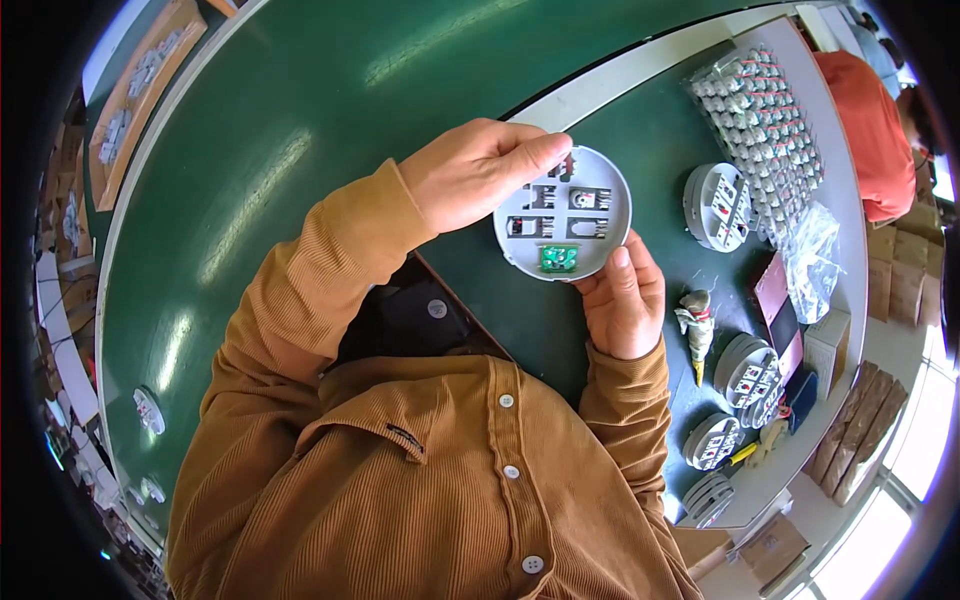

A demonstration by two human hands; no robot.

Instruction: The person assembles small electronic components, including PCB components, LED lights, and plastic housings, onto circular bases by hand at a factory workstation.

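A round light-grey plastic housing [563, 228] is held up over the table in front of my chest. Its face has several rectangular slots with dark metal contacts, and a small green circuit board [558, 259] sits near its lower edge. My left hand [480, 172] grips the upper left of the rim, its thumb laid over the top slot. At the lower right, my right hand [626, 300] pinches the rim with the thumb in front and the fingers partly hidden behind.
To the right stand similar round housings [716, 207], some stacked [748, 371], a tray of small white parts [758, 130], a clear plastic bag [810, 262] and a cloth-wrapped tool [697, 335]. Beyond the table a person in an orange top [868, 135] sits. A wooden tray [140, 90] lies far left.
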